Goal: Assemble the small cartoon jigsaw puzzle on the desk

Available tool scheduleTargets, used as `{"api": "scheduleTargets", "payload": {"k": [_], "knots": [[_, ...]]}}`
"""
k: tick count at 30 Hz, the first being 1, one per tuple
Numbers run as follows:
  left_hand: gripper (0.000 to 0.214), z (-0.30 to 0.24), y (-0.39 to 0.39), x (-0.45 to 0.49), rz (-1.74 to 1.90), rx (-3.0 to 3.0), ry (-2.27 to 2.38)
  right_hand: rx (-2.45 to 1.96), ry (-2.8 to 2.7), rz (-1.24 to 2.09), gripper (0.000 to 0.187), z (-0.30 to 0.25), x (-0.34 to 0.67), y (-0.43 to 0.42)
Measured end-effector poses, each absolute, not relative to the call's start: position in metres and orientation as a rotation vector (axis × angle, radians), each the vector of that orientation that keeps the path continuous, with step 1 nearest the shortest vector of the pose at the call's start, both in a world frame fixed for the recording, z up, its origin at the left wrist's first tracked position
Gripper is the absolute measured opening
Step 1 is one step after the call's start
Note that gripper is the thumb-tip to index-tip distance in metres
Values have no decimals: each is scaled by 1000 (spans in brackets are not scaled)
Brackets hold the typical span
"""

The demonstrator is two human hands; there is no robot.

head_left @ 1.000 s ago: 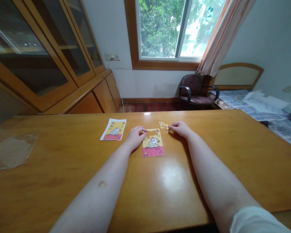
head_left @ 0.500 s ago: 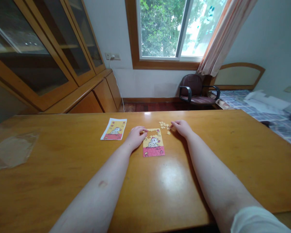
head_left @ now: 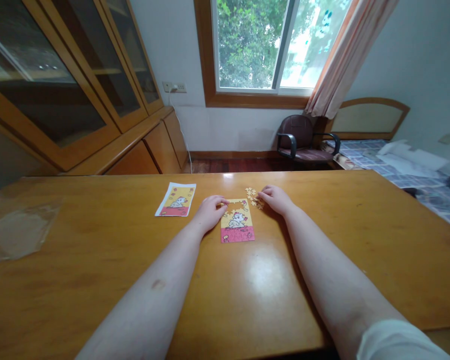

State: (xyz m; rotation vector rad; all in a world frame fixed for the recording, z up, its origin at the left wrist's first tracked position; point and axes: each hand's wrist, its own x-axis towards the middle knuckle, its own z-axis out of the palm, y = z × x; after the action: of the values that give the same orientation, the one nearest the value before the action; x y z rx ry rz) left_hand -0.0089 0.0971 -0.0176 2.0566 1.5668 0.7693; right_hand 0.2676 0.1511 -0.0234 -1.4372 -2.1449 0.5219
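Observation:
A jigsaw puzzle [head_left: 237, 234] lies on the wooden table, its lower part pink and its upper part yellow around a white cartoon animal. A gap shows the table through its upper part. My left hand [head_left: 211, 212] rests at the puzzle's upper left edge, thumb and forefinger a little apart and touching it. Right of the puzzle's top lies a small cluster of loose jigsaw pieces [head_left: 250, 191], pale yellow. My right hand [head_left: 276, 199] is over the near end of this cluster with its fingers curled down on a piece, partly hidden by the fingertips.
A printed picture card [head_left: 179, 201] with the same design lies left of my left hand. Farther left is a clear plastic bag [head_left: 20, 230] on the table [head_left: 108, 240]. Beyond the table stand an office chair [head_left: 302, 137], a glass-door cabinet [head_left: 97, 120] and a bed [head_left: 378, 150].
My right hand has moved slightly left and nearer the puzzle, over the loose pieces, and some of them have shifted. My left hand and the puzzle have stayed in place.

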Motion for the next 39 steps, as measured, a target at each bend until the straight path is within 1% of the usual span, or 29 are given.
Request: {"api": "scheduleTargets", "payload": {"k": [4,9,15,20,22,24,27,31,33,37,39], "knots": [[25,-17,97,-9,761,2054,1571,-1316,-2154,545,36,-25,264,151],[25,-19,98,-10,759,2062,1565,-1347,-2215,521,33,-28,263,154],[25,-18,97,-9,768,2056,1565,-1395,-2186,468,39,-29,265,155],[24,-16,97,-9,763,2059,1566,-1395,-2267,414,35,-26,259,150],[24,-16,97,-9,761,2059,1573,-1387,-2249,441,37,-25,259,150],[24,-17,97,-9,760,2057,1576,-1354,-2179,497,43,-24,261,150],[24,-18,97,-9,760,2051,1572,-1351,-2066,647,51,-24,266,149],[24,-17,97,-9,763,2049,1569,-1444,-2032,816,49,-23,273,147],[24,-17,97,-9,766,2050,1570,-1497,-2036,769,46,-23,276,147],[24,-18,98,-9,777,2056,1563,-1567,-2027,515,43,-23,280,150],[24,-19,98,-9,783,2058,1558,-1502,-2064,537,41,-23,280,150]]}}
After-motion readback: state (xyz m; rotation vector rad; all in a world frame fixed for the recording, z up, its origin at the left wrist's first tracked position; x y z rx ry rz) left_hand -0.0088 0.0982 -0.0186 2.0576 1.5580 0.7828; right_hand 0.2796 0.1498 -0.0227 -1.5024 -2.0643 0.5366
